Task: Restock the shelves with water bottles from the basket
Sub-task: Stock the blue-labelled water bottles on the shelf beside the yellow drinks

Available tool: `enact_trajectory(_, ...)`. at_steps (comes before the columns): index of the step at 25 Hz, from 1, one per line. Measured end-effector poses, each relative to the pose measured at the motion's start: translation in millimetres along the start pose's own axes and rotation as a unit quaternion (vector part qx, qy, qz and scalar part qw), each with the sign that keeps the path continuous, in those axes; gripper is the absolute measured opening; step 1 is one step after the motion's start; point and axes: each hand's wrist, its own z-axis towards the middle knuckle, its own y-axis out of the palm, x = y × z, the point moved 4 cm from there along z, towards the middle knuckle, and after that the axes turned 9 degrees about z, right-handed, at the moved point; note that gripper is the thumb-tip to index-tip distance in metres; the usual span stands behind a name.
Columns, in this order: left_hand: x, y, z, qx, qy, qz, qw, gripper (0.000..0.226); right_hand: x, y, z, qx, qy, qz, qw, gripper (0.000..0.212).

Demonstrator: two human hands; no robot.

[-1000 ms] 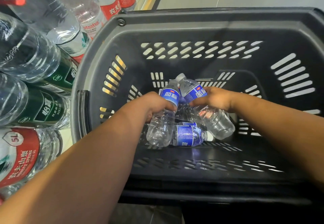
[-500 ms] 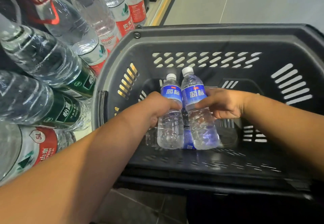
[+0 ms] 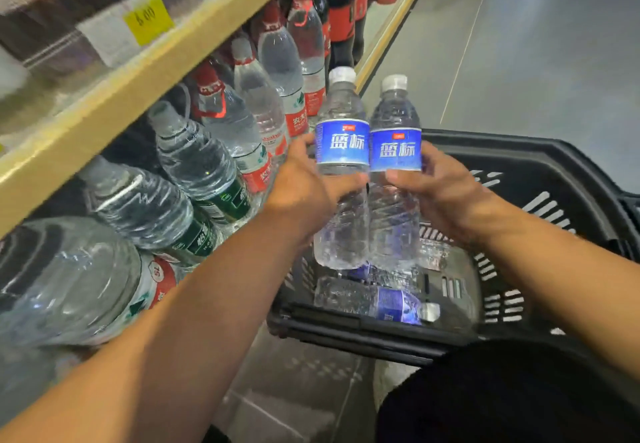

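My left hand [image 3: 304, 183] grips a clear water bottle with a blue label [image 3: 341, 144], held upright above the black basket [image 3: 540, 172]. Right beside it, touching, stands a second blue-label bottle [image 3: 395, 148], gripped by my right hand [image 3: 440, 189]. Both have white caps. Down in the basket another blue-label bottle [image 3: 374, 299] lies on its side, and at least one more shows partly behind the two held ones.
On the left, the lower shelf holds several large water bottles [image 3: 194, 162] with green or red labels and a 5L jug [image 3: 79, 283]. A wooden shelf edge [image 3: 114, 96] with a yellow price tag runs above them. Grey floor [image 3: 536, 44] stretches beyond the basket.
Both hands have lifted their bottles up out of the basket and upright. The view has tilted up, showing the shelf edge and more of the aisle.
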Motion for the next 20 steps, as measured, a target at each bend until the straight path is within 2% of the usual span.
enact_trajectory(4,43.7,-50.7,-35.7,0.044,0.077,-0.04,0.995,0.065,-46.7,54.8,-10.3,-0.039,-0.059,-0.021,0.997,0.089)
enact_trajectory(9,72.2,-130.3,-92.0,0.129,0.132,-0.015,0.983,0.068,-82.0,141.5,-27.8,-0.132,-0.082,-0.059,0.986,0.073)
enact_trajectory(13,74.6,-193.9,-143.7,0.219,0.126,-0.013,0.968,0.067,-87.2,222.9,-46.4,-0.22,-0.082,-0.105,0.966,0.079)
enact_trajectory(20,64.9,-285.6,-231.1,0.337,0.109,0.025,0.935,0.076,-77.1,336.8,-73.8,-0.312,-0.077,-0.056,0.945,0.085)
